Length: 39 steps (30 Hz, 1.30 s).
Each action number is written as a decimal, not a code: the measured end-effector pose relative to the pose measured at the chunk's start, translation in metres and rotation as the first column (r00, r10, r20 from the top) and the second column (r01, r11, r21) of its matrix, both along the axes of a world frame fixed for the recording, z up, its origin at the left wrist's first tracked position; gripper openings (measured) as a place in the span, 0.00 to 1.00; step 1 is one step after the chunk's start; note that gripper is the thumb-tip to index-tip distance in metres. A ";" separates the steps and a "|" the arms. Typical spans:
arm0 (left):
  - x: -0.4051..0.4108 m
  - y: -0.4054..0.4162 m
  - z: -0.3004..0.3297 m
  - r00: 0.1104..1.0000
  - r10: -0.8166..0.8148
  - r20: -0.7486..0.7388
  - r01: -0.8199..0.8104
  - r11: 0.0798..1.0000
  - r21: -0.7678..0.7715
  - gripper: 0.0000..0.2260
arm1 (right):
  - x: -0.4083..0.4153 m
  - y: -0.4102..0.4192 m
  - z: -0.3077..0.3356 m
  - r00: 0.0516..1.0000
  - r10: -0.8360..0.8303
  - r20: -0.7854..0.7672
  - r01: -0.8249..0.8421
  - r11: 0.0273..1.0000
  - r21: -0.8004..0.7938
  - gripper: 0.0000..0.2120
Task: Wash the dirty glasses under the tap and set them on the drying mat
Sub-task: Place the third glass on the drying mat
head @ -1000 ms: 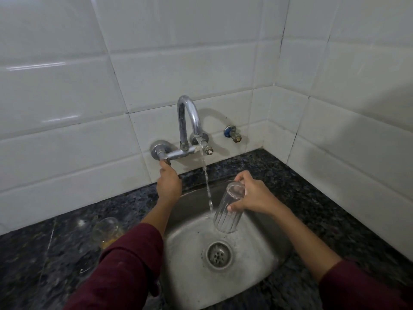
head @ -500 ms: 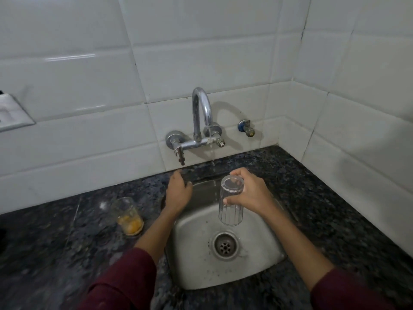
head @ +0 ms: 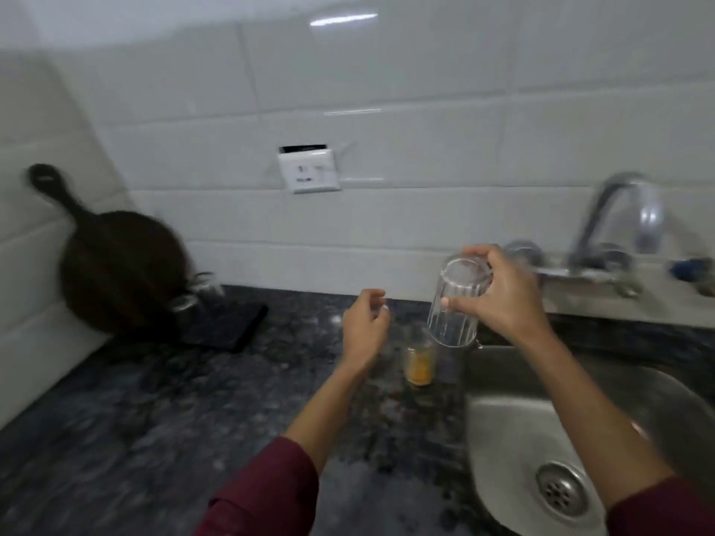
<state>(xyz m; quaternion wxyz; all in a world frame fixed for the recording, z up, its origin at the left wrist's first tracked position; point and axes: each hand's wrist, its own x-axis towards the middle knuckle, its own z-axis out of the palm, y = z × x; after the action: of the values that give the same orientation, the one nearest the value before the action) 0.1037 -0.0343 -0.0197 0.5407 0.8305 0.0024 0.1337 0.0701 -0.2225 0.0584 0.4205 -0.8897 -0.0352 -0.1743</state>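
Note:
My right hand (head: 505, 294) grips a clear ribbed glass (head: 454, 303) upside down, base up, above the counter just left of the steel sink (head: 514, 427). A second glass with orange residue (head: 418, 365) stands on the dark granite counter below and left of the held one. My left hand (head: 365, 326) hovers over the counter beside that dirty glass, fingers loosely curled and holding nothing. The chrome tap (head: 623, 222) is on the wall at the right; no water stream shows. A dark flat mat (head: 226, 323) lies on the counter at the back left.
A dark round wooden board with a handle (head: 112, 261) leans against the left wall, with metal items (head: 193, 292) beside it. A white wall socket (head: 309, 172) sits on the tiles. A blue-capped valve (head: 690, 266) is right of the tap.
The view swung left. My right hand carried the upturned glass out of the sink toward the counter. My left hand left the sink's edge and rose over the counter. The water stream stopped.

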 end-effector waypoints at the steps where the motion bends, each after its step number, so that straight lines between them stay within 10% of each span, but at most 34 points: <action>1: -0.003 0.033 -0.004 0.998 0.058 -0.018 -0.058 0.998 0.013 0.12 | 0.012 0.030 0.002 0.998 0.058 -0.004 -0.058 0.998 -0.001 0.35; 6: -0.020 0.198 -0.043 0.933 0.266 -0.243 -0.191 0.937 0.291 0.16 | 0.069 0.192 -0.014 0.943 0.324 -0.077 -0.323 0.946 0.025 0.35; 16: -0.028 0.344 -0.132 0.750 0.323 -0.577 0.174 0.745 0.644 0.30 | 0.147 0.432 -0.078 0.834 0.509 -0.211 -0.532 0.844 -0.066 0.34; 39: -0.007 0.331 -0.129 0.800 0.260 -0.540 0.187 0.748 0.637 0.30 | 0.182 0.438 -0.112 0.786 0.530 -0.318 -0.602 0.773 -0.202 0.43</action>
<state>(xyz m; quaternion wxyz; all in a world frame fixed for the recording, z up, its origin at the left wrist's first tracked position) 0.0971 0.2968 -0.1488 0.1783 0.9646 0.1425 -0.1321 0.2517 0.2153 -0.0541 0.3183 -0.9032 -0.2769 0.0787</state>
